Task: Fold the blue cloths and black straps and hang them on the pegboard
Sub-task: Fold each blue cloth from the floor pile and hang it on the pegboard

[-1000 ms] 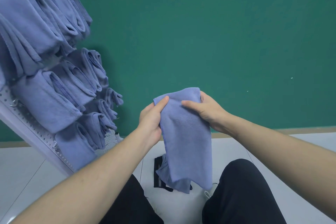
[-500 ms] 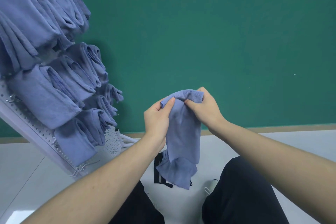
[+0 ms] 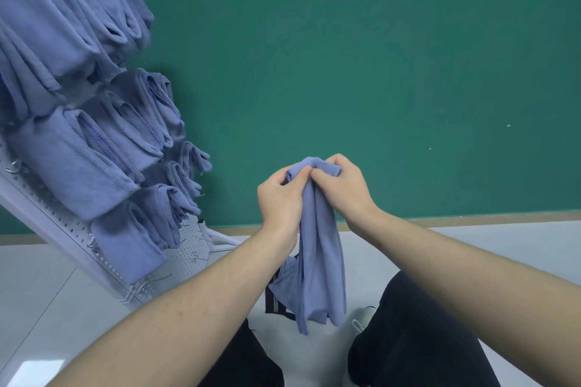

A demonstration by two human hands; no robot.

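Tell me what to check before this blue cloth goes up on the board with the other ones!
1. Both hands grip the cloth: ok. The left hand and right hand pinch the top of the blue cloth.
2. Cloth folded narrow: ok. It hangs as a long narrow strip.
3. Bottom edges lined up: not ok. The lower ends hang uneven.
4. Free hook on the pegboard: ok. Bare hooks show near its lower end.
5. Hung cloths leave room: ok low down, where bare board shows; the upper rows are full.
6. Black strap on the floor is out of the way: cannot tell, the cloth partly hides it.
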